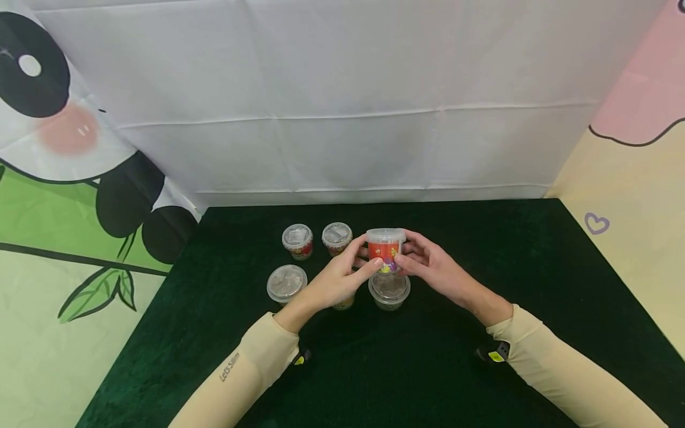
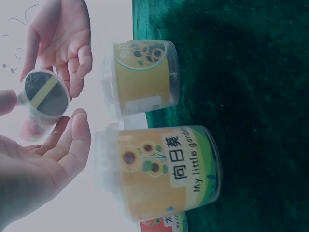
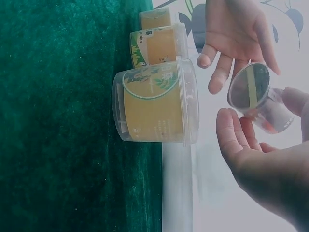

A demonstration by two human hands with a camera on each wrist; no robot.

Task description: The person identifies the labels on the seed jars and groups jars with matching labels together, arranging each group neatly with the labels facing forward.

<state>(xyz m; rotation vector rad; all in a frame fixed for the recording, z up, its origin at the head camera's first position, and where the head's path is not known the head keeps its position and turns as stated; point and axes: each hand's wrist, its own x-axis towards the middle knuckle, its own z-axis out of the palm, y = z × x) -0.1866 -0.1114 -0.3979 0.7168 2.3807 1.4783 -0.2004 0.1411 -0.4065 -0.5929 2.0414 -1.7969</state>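
Both hands hold a small clear plastic cup with a red flowered label [image 1: 384, 251] and a clear lid, raised above the table. The left hand [image 1: 341, 272] grips its left side and the right hand [image 1: 440, 270] its right side, thumbs towards the head camera. In the right wrist view the cup's base [image 3: 249, 87] appears as a dark disc with a yellowish strip. Just below the held cup stands a lidded cup [image 1: 389, 290]. Under the left hand another cup [image 1: 344, 304] is mostly hidden. The left forearm passes beside a third lidded cup [image 1: 286, 282].
Two lidded cups with red labels, one at the left [image 1: 297, 241] and one beside it [image 1: 337, 236], stand farther back. A dark green cloth [image 1: 481, 368] covers the table. White fabric [image 1: 342, 148] hangs behind it, with printed panels at both sides.
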